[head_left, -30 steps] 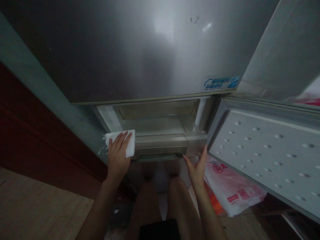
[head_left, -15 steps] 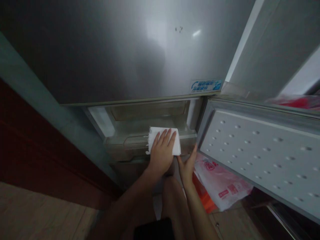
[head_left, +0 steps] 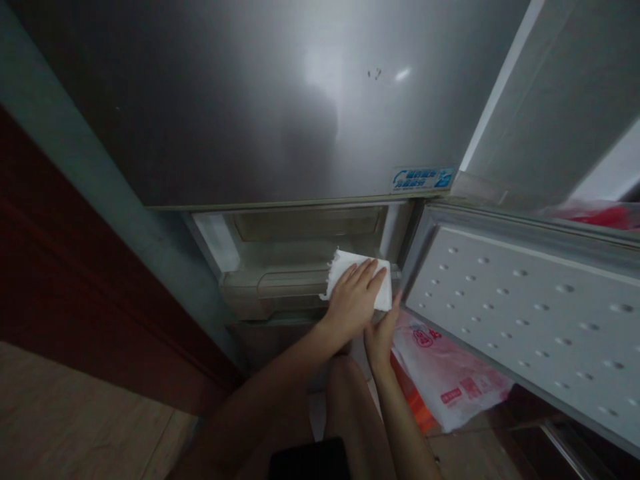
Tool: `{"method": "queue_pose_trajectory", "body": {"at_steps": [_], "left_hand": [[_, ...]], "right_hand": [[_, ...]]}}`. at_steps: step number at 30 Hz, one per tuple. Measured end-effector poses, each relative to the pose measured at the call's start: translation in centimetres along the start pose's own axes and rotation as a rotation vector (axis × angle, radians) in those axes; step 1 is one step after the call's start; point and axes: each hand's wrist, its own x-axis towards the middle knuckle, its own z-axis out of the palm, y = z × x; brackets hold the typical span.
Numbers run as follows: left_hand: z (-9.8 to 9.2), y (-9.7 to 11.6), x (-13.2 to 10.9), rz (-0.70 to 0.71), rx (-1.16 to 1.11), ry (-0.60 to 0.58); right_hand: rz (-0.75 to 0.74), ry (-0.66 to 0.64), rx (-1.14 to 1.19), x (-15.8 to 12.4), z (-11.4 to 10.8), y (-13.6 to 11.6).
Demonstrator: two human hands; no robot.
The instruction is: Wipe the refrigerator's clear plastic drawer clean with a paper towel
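My left hand [head_left: 353,300] lies with its fingers stretched over a folded white cloth [head_left: 340,267]. It presses the cloth to the upper front of a clear plastic freezer drawer [head_left: 290,287], near the right end. One side of the cloth has a ragged, fringed edge. My right hand [head_left: 383,333] is just below, braced round the drawer's lower right corner, its fingers up along the end. Part of that grip is hidden behind my left hand and the cloth. The drawer sits pulled partly out of the fridge's lower compartment.
The closed upper fridge door [head_left: 250,120] hangs above. To the right the lower door [head_left: 500,313] stands open, dimpled inside. A white and pink plastic bag [head_left: 455,373] is beneath it. A dark red wooden panel [head_left: 100,267] stands at the left. My knees are below the drawer.
My left hand has slid the cloth to the right along the drawer front, towards its right end. My right hand stays at the drawer's corner. The view has shifted slightly.
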Motion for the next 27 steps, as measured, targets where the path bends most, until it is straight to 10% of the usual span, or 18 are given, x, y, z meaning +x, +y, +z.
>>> {"method": "queue_pose_trajectory", "body": {"at_steps": [16, 27], "left_hand": [[-5.6, -14.4, -14.1, -0.418, 0.036, 0.103], [-3.3, -7.9, -8.7, -0.361, 0.072, 0.087]], "right_hand": [[0.026, 0.003, -0.062, 0.0, 0.1, 0.2], [0.037, -0.012, -0.067, -0.1, 0.1, 0.3]]}}
